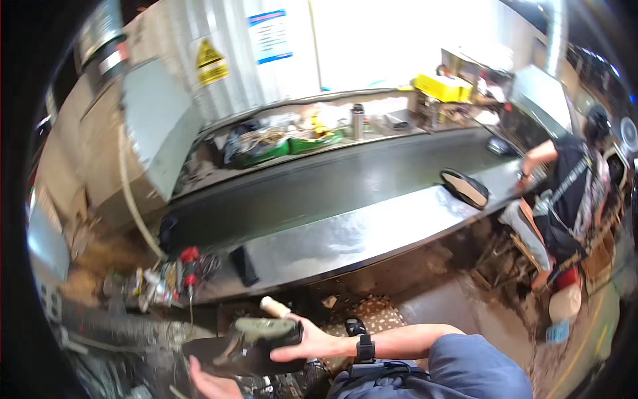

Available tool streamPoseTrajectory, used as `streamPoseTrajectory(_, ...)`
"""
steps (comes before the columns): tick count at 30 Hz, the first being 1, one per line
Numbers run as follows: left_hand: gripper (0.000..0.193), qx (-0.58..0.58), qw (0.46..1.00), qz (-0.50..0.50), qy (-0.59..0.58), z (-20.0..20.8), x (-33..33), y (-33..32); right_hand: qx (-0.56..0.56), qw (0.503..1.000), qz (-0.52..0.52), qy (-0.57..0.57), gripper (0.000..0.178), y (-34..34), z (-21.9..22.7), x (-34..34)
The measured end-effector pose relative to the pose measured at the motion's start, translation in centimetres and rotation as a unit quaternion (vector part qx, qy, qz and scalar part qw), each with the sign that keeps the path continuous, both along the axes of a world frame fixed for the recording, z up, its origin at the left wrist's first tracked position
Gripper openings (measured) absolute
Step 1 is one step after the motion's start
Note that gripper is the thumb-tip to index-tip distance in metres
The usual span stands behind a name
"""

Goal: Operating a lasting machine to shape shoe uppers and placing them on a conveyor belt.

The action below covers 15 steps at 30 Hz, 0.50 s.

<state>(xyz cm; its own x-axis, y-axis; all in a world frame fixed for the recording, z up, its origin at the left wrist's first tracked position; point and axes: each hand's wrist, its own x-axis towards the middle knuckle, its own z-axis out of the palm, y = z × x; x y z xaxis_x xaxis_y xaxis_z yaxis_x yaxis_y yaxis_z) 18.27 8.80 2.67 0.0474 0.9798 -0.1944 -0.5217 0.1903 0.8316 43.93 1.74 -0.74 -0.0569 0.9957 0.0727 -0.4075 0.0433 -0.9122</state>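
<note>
My right hand (309, 340) is closed round the heel end of a glossy black shoe (229, 356), its thumb along the near side. A pale cylindrical cover (274, 306) shows at the end of a stretched-out finger of this hand. The shoe lies on its side in the air, toe to the left. Just below the toe is my left hand (214, 384), fingers stretched apart; whether it touches the shoe is hard to tell. On the metal bench ahead lies another black shoe with a tan sole (466, 189).
A long conveyor belt (299, 186) runs beside the metal bench edge (345, 243). A red tool (190, 266) and a dark flat object (244, 266) rest at its left end. Green bags (292, 145) and a yellow box (443, 87) stand behind. A co-worker (565, 186) sits at right.
</note>
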Motion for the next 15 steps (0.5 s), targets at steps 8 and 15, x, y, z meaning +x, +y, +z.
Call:
streamPoseTrajectory(8, 0.04, 0.052, 0.903, -0.281, 0.319, -10.0, 15.9, 5.1, -0.185, 0.88, -0.421, 0.118, 0.048, -2.8, -10.8, 26.6)
streamPoseTrajectory(15, 0.039, 0.05, 0.847, -0.354, 0.393, -16.0, 21.1, 7.5, -0.243, 0.327, -0.913, -0.029, 0.111, -14.8, -18.1, 57.2)
